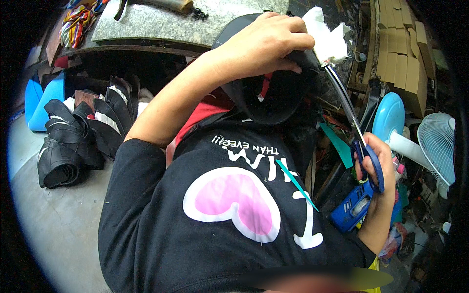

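My left hand [278, 41] is closed over the upper rim of a black hollow item [266, 105], with its thumb hooked inside the opening. The item's exact kind is unclear; a small red strip [265, 85] shows inside it. From its right side sticks out a torn-looking piece of white padding [325, 36]. Scissors [349, 105] with long metal blades and dark blue handles point up to the lower edge of that padding, where the tips meet it. My right hand [381, 163] grips them with fingers through the handles. A thin teal strip [298, 185] lies on my black shirt.
At the far side stands a grey-topped table [146, 24] with a bundle of colourful cords [80, 24]. Black curled pieces [68, 141] and blue curved pieces [46, 102] lie on the left floor. To the right are a fan [437, 146], stacked cardboard [403, 58] and a blue package [351, 207].
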{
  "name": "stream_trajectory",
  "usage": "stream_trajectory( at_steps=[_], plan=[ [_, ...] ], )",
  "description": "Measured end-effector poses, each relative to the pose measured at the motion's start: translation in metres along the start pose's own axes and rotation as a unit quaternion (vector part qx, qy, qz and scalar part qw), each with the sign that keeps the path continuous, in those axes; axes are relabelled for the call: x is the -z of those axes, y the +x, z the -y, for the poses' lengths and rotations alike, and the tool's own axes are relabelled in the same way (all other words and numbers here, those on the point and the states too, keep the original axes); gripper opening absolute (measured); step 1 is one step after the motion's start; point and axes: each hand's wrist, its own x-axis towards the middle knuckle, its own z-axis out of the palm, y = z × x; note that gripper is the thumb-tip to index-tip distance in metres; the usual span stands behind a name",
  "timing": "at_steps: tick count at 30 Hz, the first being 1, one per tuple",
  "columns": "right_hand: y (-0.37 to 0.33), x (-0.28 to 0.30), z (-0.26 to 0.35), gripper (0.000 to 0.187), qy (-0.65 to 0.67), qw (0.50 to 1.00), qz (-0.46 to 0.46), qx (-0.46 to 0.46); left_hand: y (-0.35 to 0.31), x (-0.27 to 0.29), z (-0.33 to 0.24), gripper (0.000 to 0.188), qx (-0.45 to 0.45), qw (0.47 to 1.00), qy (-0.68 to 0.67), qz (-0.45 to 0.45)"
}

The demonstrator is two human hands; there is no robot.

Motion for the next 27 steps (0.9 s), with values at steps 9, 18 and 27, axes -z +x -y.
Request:
stream_trajectory(
  at_steps=[9, 18, 27],
  plan=[
    [0.007, -0.011, -0.006, 0.07, -0.044, 0.999, -0.029, 0.007, -0.002, 0.011, -0.025, 0.02, 0.012, 0.987, 0.149, -0.051],
    [0.018, -0.007, -0.002, 0.048, -0.01, 0.999, 0.019, 0.039, -0.003, 0.015, -0.014, 0.037, 0.092, 0.995, -0.001, 0.024],
    [0.023, -0.007, -0.01, 0.038, -0.016, 0.999, -0.013, 0.045, 0.016, 0.017, -0.001, 0.054, 0.102, 0.982, -0.032, 0.153]
  ],
)
